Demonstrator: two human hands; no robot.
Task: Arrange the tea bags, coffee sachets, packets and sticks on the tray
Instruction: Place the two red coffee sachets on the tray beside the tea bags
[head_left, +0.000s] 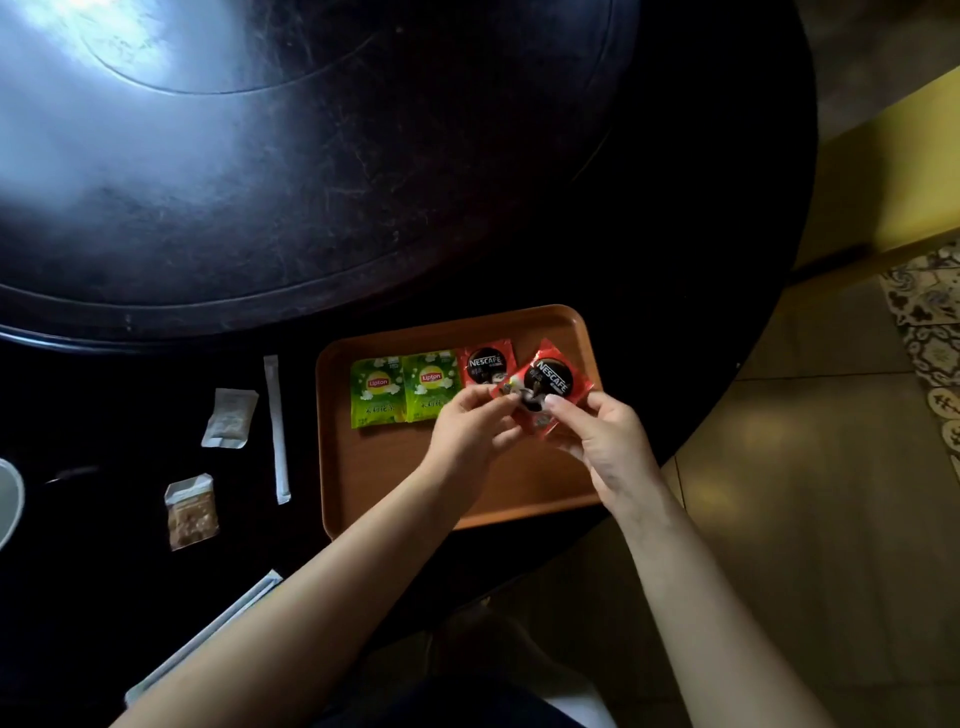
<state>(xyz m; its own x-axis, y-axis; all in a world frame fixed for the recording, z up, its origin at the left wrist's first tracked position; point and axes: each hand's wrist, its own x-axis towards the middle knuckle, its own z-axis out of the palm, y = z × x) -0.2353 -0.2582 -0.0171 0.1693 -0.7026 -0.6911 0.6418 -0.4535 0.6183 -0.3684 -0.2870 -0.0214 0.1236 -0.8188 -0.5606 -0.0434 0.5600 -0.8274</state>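
Observation:
An orange-brown tray (363, 478) lies on the dark table. Along its far side lie two green Lipton tea bags (377, 392) (431, 383) and a red Nescafe sachet (487, 362). A second red Nescafe sachet (551, 382) is held tilted above the tray's right part, pinched by both hands: my left hand (470, 421) at its left corner, my right hand (605, 441) at its lower edge. Left of the tray lie a white stick (276, 428), a white packet (229, 418), a clear packet of brown granules (191, 512) and another white stick (208, 631) under my left forearm.
A raised round turntable (311, 156) fills the far part of the table. A white rim of a cup or bowl (10, 499) shows at the left edge. A thin dark object (72, 474) lies near it. The table edge curves past the tray's right side, with tiled floor beyond.

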